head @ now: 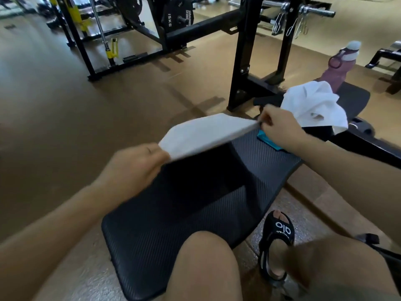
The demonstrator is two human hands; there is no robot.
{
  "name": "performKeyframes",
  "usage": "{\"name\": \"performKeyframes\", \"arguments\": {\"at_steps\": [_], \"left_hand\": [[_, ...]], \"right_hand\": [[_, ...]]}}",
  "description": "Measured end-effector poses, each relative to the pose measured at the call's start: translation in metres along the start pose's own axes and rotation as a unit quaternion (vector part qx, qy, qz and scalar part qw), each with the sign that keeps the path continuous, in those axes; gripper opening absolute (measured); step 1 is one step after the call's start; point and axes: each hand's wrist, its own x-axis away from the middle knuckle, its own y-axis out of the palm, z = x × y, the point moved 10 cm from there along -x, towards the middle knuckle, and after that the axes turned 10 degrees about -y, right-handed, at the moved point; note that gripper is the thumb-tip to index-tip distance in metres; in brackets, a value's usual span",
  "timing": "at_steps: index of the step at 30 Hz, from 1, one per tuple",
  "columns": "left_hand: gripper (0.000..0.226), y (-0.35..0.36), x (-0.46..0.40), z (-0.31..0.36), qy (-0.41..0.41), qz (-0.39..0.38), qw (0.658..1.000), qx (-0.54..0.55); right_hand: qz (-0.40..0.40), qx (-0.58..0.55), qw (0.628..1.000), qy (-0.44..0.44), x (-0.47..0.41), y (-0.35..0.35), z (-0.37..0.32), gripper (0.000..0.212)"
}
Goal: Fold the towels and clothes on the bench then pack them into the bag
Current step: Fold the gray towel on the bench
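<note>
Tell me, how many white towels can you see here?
2. One white towel is stretched flat above the bench between the left hand and right hand. A crumpled white towel lies farther along the bench. Others may be hidden.

The worktop [217, 213] is showing matt black ribbed padding; the towel [208, 133] is looking like soft matt white cloth; the frame [240, 61] is gleaming black metal.

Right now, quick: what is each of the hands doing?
Left hand: closed, pinching one end of the grey towel.
Right hand: closed, pinching the towel's other end.
</note>
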Motion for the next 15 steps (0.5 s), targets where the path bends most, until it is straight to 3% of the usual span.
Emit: {"name": "performKeyframes", "arguments": {"at_steps": [7, 11, 15], "left_hand": [[0.031, 0.155, 0.050, 0.070, -0.003, -0.187, 0.975, 0.121], [0.015, 0.182, 0.057, 0.087, -0.045, -0.259, 0.939, 0.221], [0.013, 0.191, 0.055, 0.100, -0.064, -0.312, 0.910, 0.267]], "right_hand": [[-0.188, 0.187, 0.962, -0.061, 0.104, 0.085, 0.079, 0.018], [-0.217, 0.275, 0.931, -0.100, 0.134, 0.089, 0.101, 0.026], [-0.226, 0.332, 0.909, -0.108, 0.146, 0.082, 0.095, 0.024]]}}
